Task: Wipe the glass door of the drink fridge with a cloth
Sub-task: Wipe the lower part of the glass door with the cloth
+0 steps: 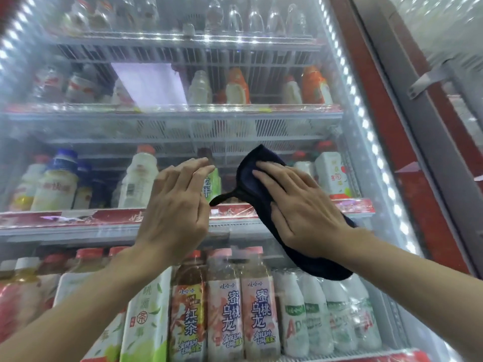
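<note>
Wiping is under way: my right hand (300, 202) lies flat, fingers straight, pressing the dark blue cloth (320, 265) against the glass door (104, 126), right of centre, across the red shelf edge (78, 218). My left hand (177, 205) hovers just beside the cloth's thin trailing corner, fingers loosely curved, gripping nothing I can see; whether it touches the glass I cannot tell. Count: one cloth, two hands, one door being wiped, a second door (444, 48) off to the right, four rows of bottles behind the glass, two pink-labelled bottles (226, 309) side by side in the bottom row. Next, I reckon, a firm sweep toward the hazy left side, palm kept pressed
</note>
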{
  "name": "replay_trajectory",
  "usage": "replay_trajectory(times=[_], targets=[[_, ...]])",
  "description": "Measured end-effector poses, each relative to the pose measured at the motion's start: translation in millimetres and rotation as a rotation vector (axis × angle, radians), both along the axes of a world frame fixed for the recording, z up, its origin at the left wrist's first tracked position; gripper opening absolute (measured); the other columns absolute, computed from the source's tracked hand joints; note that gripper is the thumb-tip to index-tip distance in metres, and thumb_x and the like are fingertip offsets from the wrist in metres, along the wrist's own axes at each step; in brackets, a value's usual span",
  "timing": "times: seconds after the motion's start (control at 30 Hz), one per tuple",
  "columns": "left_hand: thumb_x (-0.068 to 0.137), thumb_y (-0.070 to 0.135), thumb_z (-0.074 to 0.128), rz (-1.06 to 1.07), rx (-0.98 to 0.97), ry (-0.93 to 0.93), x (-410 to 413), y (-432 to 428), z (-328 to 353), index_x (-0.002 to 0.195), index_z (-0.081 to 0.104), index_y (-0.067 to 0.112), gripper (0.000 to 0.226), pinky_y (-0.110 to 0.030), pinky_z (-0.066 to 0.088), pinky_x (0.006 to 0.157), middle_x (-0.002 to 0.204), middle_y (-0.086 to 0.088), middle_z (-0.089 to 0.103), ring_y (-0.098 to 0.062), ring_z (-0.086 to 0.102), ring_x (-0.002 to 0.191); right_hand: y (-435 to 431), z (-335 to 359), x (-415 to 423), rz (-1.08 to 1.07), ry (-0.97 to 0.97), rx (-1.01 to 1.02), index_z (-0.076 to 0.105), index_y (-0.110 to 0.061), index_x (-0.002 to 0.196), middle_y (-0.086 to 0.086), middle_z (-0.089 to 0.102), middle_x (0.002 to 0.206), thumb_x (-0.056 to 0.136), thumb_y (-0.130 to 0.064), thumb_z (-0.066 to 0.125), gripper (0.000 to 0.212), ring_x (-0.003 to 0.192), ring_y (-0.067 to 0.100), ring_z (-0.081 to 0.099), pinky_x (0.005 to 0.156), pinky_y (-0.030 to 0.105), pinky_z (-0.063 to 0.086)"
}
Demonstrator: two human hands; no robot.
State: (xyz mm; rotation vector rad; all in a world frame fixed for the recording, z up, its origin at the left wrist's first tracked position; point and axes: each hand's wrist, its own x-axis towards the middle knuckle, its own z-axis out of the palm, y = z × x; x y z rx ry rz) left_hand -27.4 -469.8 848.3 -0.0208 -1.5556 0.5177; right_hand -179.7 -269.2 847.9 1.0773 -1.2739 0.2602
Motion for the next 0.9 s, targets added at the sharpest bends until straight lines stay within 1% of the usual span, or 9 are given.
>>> replay_trajectory(times=[0.1,0.17,0.27,0.37,0.43,0.53,0.7,0.8,0.9], targets=[[0.088,0.015,0.043,-0.004,-0.007,0.008,-2,2,-1,0.141,0.049,0.012,0.053,-0.044,0.027,0.118,0.147,-0.003,0.048,-0.019,0.038,0.137,-20,-19,11,-0.028,-0.049,-0.040,0.024,-0.006,0.161,0.011,0.015,0.171,0.105,-0.041,0.024,0.066,0.159,0.020,0.011,0.128,0.043,0.015],[0.087,0.013,0.042,-0.015,-0.006,0.017,-2,1,-1,0.141,0.050,0.013,0.055,-0.041,0.026,0.118,0.147,-0.002,0.049,-0.019,0.039,0.138,-30,-40,15,-0.035,-0.034,-0.003,0.018,-0.009,0.162,0.008,0.008,0.171,0.107,-0.048,0.021,0.068,0.159,0.019,0.002,0.129,0.044,0.011],[0.091,0.013,0.036,-0.102,0.036,0.049,2,2,-1,0.135,0.056,0.013,0.049,-0.033,0.028,0.116,0.143,-0.001,0.054,-0.019,0.044,0.134,-32,-62,17,-0.041,0.013,0.093,0.016,-0.012,0.163,0.006,0.006,0.171,0.107,-0.054,0.024,0.071,0.159,0.018,-0.001,0.129,0.044,0.009],[0.089,0.009,0.039,-0.186,0.094,0.092,19,-2,-3,0.124,0.063,0.011,0.042,-0.019,0.027,0.110,0.133,-0.001,0.059,-0.017,0.048,0.126,-24,-48,12,-0.067,0.060,0.173,0.018,-0.013,0.163,0.005,0.009,0.171,0.105,-0.059,0.027,0.075,0.159,0.017,0.002,0.129,0.042,0.008],[0.090,0.012,0.040,-0.137,0.098,0.104,36,-13,-5,0.124,0.062,0.012,0.041,-0.029,0.031,0.112,0.133,-0.002,0.059,-0.018,0.048,0.128,-21,-15,14,-0.081,0.051,0.165,0.018,-0.015,0.163,0.003,0.010,0.171,0.105,-0.059,0.022,0.073,0.159,0.016,0.005,0.129,0.041,0.008],[0.093,0.020,0.037,-0.017,0.082,0.054,52,-38,-15,0.133,0.057,0.013,0.045,-0.047,0.038,0.113,0.142,-0.005,0.055,-0.023,0.046,0.134,-31,34,27,-0.126,0.006,0.139,0.010,-0.016,0.164,0.003,0.002,0.172,0.102,-0.058,0.010,0.075,0.159,0.016,-0.001,0.129,0.039,0.001],[0.093,0.015,0.039,0.030,0.028,0.016,49,-54,-19,0.140,0.048,0.014,0.048,-0.045,0.031,0.119,0.149,-0.004,0.047,-0.023,0.040,0.141,-59,32,44,-0.105,-0.052,0.061,0.004,-0.015,0.164,0.003,-0.003,0.172,0.098,-0.052,0.002,0.075,0.158,0.015,-0.007,0.129,0.041,-0.002],[0.094,0.015,0.037,-0.116,0.058,0.048,49,-54,-20,0.140,0.048,0.010,0.047,-0.036,0.031,0.119,0.145,-0.006,0.048,-0.019,0.041,0.137,-71,6,54,-0.064,-0.062,0.040,0.007,-0.014,0.164,0.004,0.000,0.172,0.100,-0.050,0.005,0.073,0.159,0.016,-0.005,0.129,0.043,0.001],[0.090,0.005,0.041,-0.271,0.105,0.062,59,-56,-20,0.137,0.050,0.008,0.048,-0.032,0.033,0.116,0.139,-0.008,0.051,-0.017,0.043,0.132,-78,-23,61,-0.056,0.017,0.117,0.011,-0.014,0.164,0.004,0.004,0.171,0.105,-0.049,0.016,0.069,0.159,0.017,-0.001,0.130,0.042,0.003]])
